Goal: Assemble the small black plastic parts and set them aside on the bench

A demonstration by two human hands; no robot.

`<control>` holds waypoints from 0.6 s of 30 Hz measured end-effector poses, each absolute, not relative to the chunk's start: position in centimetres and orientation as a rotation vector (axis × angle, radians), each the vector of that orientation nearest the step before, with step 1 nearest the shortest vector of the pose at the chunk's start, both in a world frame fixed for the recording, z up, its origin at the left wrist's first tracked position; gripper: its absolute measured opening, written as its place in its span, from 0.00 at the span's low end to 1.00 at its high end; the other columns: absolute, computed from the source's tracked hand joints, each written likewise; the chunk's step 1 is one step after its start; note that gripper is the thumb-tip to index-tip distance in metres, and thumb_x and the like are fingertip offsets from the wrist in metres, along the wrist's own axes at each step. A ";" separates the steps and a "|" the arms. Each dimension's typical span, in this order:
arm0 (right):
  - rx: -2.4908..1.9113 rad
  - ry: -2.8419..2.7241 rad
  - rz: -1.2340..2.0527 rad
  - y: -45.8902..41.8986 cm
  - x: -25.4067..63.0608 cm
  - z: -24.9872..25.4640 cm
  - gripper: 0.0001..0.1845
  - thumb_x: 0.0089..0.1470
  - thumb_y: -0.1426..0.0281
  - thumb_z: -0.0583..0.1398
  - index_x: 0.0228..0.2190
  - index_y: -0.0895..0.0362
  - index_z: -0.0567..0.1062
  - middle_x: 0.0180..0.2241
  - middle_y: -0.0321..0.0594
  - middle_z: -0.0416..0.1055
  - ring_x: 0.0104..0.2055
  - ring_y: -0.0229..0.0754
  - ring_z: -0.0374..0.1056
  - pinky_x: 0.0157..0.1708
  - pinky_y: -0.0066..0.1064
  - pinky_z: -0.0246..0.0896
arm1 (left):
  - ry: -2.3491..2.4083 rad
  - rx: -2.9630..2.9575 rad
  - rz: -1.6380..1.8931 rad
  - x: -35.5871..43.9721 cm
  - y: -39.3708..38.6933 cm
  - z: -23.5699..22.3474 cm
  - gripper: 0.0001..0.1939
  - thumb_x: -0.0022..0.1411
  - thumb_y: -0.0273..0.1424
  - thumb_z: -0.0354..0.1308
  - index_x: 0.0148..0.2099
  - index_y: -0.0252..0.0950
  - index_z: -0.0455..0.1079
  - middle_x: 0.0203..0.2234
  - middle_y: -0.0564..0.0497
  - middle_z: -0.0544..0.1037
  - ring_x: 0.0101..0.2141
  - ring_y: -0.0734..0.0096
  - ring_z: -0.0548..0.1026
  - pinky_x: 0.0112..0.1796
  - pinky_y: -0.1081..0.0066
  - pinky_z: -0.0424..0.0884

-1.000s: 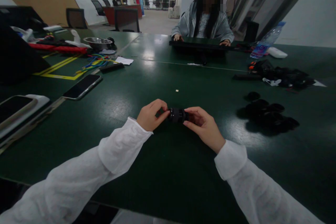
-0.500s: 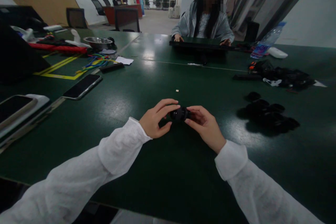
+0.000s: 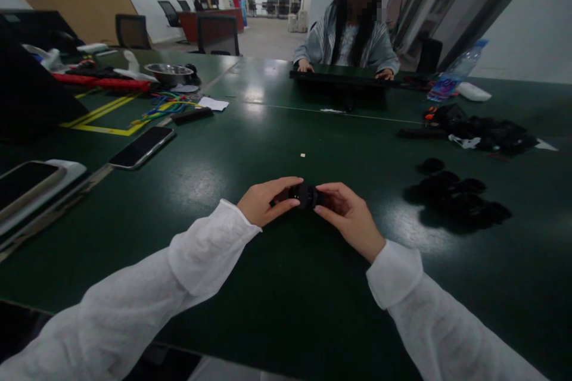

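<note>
The black cylinder (image 3: 305,195) lies sideways between the hands, over the table (image 3: 286,297); contact with the surface cannot be determined. The left hand's (image 3: 267,201) grip encloses its left end; the right hand's (image 3: 347,211) grip holds its right end. Black parts (image 3: 465,193) sit rightward, a phone (image 3: 143,147) leftward.

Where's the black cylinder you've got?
In the head view, the cylinder is near the middle, held between the left hand and the right hand, on the near side of the tiny white scrap.
</note>
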State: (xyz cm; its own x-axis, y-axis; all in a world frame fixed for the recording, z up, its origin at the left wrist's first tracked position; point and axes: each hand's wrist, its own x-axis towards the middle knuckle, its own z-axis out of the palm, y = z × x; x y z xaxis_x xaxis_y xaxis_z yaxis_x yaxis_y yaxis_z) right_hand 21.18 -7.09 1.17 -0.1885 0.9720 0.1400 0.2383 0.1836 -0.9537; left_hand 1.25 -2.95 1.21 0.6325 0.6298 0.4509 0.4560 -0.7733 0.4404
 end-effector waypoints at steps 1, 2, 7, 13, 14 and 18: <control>-1.180 -1.607 1.069 -7.1 21.2 1.1 0.15 0.43 0.72 0.58 0.37 0.51 0.65 0.37 0.36 0.66 0.40 0.39 0.64 0.41 0.37 0.61 | 0.881 2.570 0.863 1.2 -3.0 1.2 0.17 0.59 0.35 0.45 0.50 0.35 0.57 0.38 0.47 0.70 0.30 0.74 0.72 0.31 0.73 0.70; -1.178 -1.611 1.067 -7.1 21.1 1.1 0.15 0.43 0.72 0.58 0.37 0.51 0.65 0.38 0.36 0.65 0.40 0.40 0.64 0.41 0.37 0.61 | 0.879 2.567 0.859 1.2 -3.0 1.2 0.17 0.59 0.35 0.45 0.50 0.36 0.57 0.37 0.48 0.71 0.29 0.74 0.72 0.31 0.73 0.70; -1.175 -1.566 1.066 -7.1 21.2 1.0 0.15 0.44 0.72 0.57 0.37 0.51 0.65 0.37 0.36 0.66 0.40 0.39 0.64 0.40 0.36 0.61 | 0.838 2.542 0.874 1.3 -3.0 0.9 0.25 0.53 0.33 0.53 0.53 0.36 0.53 0.39 0.47 0.69 0.27 0.75 0.71 0.29 0.73 0.71; -1.192 -1.532 1.087 -7.0 21.2 1.1 0.15 0.43 0.72 0.58 0.36 0.51 0.65 0.37 0.36 0.66 0.39 0.39 0.65 0.40 0.37 0.61 | 0.883 2.540 0.856 1.3 -2.9 0.5 0.24 0.54 0.29 0.52 0.53 0.35 0.53 0.35 0.48 0.71 0.27 0.75 0.71 0.30 0.73 0.70; -1.192 -1.526 1.089 -7.0 21.2 1.1 0.15 0.43 0.73 0.58 0.36 0.51 0.65 0.36 0.36 0.66 0.39 0.39 0.65 0.40 0.37 0.61 | 0.896 2.535 0.848 1.3 -2.9 0.5 0.24 0.53 0.30 0.52 0.53 0.34 0.53 0.32 0.49 0.72 0.27 0.75 0.71 0.30 0.73 0.70; -1.171 -1.544 1.109 -7.0 21.2 1.1 0.15 0.43 0.73 0.58 0.36 0.51 0.65 0.36 0.36 0.66 0.40 0.39 0.65 0.40 0.36 0.60 | 0.929 2.533 0.844 1.4 -2.9 0.8 0.23 0.52 0.37 0.53 0.48 0.31 0.57 0.28 0.50 0.72 0.24 0.74 0.71 0.27 0.73 0.70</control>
State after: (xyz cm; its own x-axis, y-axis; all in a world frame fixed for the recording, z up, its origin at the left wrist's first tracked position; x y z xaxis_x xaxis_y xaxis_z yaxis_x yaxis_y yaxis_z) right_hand 21.18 -7.03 1.10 -0.1706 0.9774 0.1249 0.1933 0.1575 -0.9684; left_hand 1.35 -2.92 0.82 0.6152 0.6669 0.4205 0.4820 -0.7402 0.4688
